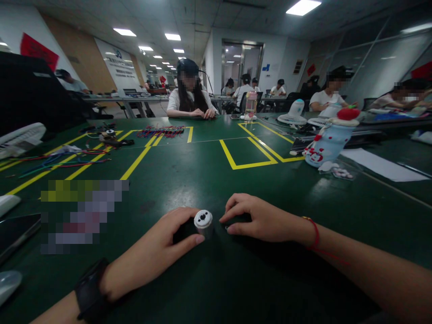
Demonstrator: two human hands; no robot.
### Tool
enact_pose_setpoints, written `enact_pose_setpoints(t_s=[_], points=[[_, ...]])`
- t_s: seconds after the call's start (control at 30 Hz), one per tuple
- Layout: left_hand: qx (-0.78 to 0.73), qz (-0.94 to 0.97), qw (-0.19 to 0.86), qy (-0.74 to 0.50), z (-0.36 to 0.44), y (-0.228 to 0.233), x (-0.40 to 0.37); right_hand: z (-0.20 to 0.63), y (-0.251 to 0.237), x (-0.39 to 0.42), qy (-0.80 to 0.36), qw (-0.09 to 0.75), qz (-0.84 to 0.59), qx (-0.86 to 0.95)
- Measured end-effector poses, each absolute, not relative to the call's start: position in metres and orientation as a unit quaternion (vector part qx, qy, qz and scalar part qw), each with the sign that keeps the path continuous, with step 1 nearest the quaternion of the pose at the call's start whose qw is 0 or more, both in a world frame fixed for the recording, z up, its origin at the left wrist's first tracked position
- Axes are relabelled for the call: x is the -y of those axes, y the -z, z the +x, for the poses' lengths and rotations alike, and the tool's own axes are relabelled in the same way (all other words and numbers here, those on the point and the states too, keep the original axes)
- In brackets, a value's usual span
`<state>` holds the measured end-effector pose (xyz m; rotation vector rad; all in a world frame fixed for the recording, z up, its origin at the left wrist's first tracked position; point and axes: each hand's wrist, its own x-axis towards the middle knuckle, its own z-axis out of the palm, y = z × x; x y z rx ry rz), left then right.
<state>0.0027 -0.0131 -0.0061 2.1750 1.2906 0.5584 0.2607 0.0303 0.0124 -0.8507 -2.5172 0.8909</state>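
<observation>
The left hand (pixel 162 238) reaches in low, thumb and forefinger curved around the sides of one upright silver metal cylinder with a white disc top (pixel 203 219), on the dark green worktop (pixel 189 184) between the hands. The right hand (pixel 259 221) arches palm-down, fingertips by one tiny shiny piece (pixel 226 227); whether it is pinched, I cannot tell. Two bottles stand beyond: one light-blue bottle with a red top (pixel 329 144), one clear pink-lidded bottle (pixel 250 107).

White-topped cylinder (pixel 203 220), green table (pixel 175 189), yellow tape (pixel 136 163), red wrist cord (pixel 316 234)
</observation>
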Motion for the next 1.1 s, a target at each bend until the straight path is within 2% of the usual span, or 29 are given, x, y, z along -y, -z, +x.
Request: enact_pose_setpoints(t_s=[0.13,0.3,0.47,0.7,0.87,1.1], points=[[-0.475,0.809,0.283,-0.2,0.004,0.005,0.013,0.269,-0.014,-0.042,-0.448,0.192,-0.351,0.8],[-0.479,0.805,0.291,-0.196,0.003,0.006,0.013,0.275,-0.008,-0.057,-0.621,0.287,-0.393,0.615],[-0.483,0.799,0.307,-0.185,0.003,0.004,0.012,0.276,-0.003,-0.063,-0.699,0.358,-0.373,0.494],[-0.49,0.794,0.314,-0.176,0.003,0.003,0.014,0.272,-0.003,-0.058,-0.642,0.337,-0.404,0.558],[-0.493,0.796,0.301,-0.182,0.001,0.006,0.015,0.262,-0.008,-0.039,-0.464,0.209,-0.383,0.771],[-0.494,0.796,0.288,-0.201,0.002,0.009,0.014,0.259,-0.007,-0.027,-0.292,0.178,-0.314,0.886]])
